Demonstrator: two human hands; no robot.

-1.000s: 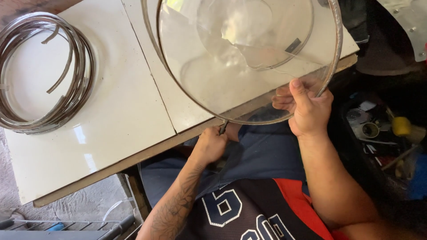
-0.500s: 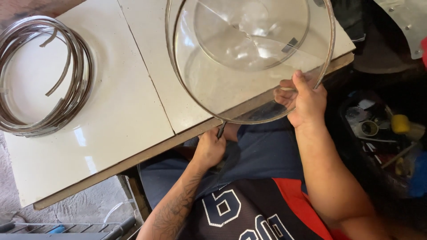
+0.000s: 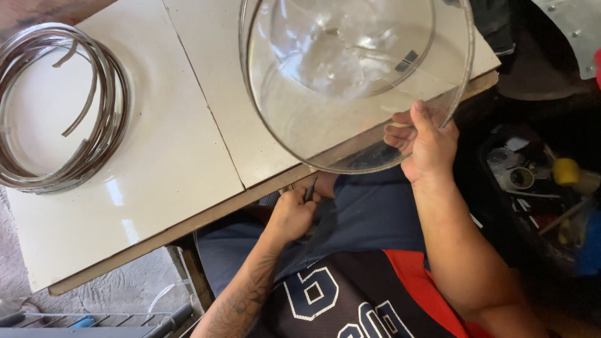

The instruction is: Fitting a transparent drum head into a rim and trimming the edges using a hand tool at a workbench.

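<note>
My right hand (image 3: 426, 141) grips the near rim of a large clear glass lid (image 3: 350, 81) with a thin metal edge, held tilted over the white tiled table (image 3: 181, 150). Through the glass a smaller clear round part shows near the lid's middle. My left hand (image 3: 291, 216) sits low at the table's front edge, closed around a small dark tool (image 3: 309, 189) that sticks up between the fingers. Both forearms reach up from my lap.
A coil of several thin metal bands (image 3: 59, 106) lies on the table's left side. A dark bin of mixed small items (image 3: 544, 188) stands on the floor at right. A wire rack (image 3: 94, 319) is at lower left.
The glass lid has shifted right and slightly up with my right hand on its rim. My left hand has stayed at the table's edge.
</note>
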